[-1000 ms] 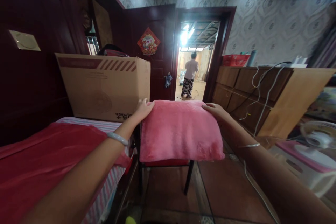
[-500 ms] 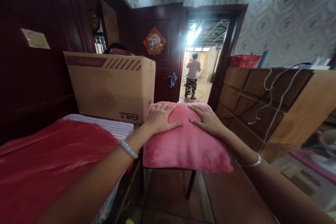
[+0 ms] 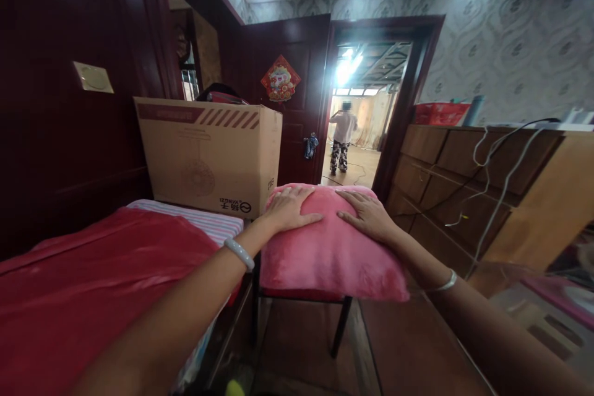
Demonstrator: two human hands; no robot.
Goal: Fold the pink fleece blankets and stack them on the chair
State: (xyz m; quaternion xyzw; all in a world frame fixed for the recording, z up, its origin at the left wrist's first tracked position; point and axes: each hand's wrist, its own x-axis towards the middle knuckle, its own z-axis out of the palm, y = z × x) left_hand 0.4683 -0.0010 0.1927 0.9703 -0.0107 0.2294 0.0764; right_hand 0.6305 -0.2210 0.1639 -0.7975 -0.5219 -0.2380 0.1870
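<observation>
The pink cushion (image 3: 325,263) lies on a chair (image 3: 341,328) with a red seat, just below the middle of the view, near 5 o'clock. Going around from the cushion like a clock, its corner at 4 o'clock sticks out past the chair leg. Floor (image 3: 399,334) shows at 5 o'clock. The side at 9 o'clock is tight: a red blanket (image 3: 106,260) is just beside the chair there. At 12 o'clock is a doorway (image 3: 364,164), and a person (image 3: 344,130) stands well beyond it.

A big box (image 3: 208,164) is at 10 o'clock; I can't see inside. At 2 o'clock are drawers (image 3: 464,185), with a red basket (image 3: 440,114) on top. I can't tell what is in it.

The left hand (image 3: 288,207) lies flat on the cushion's top, fingers nearly together, thumb stretched out. The right hand (image 3: 366,213) lies flat there too, fingers a little spread, thumb out. Neither hand pinches the cushion. There is a gap between the two thumbs.
</observation>
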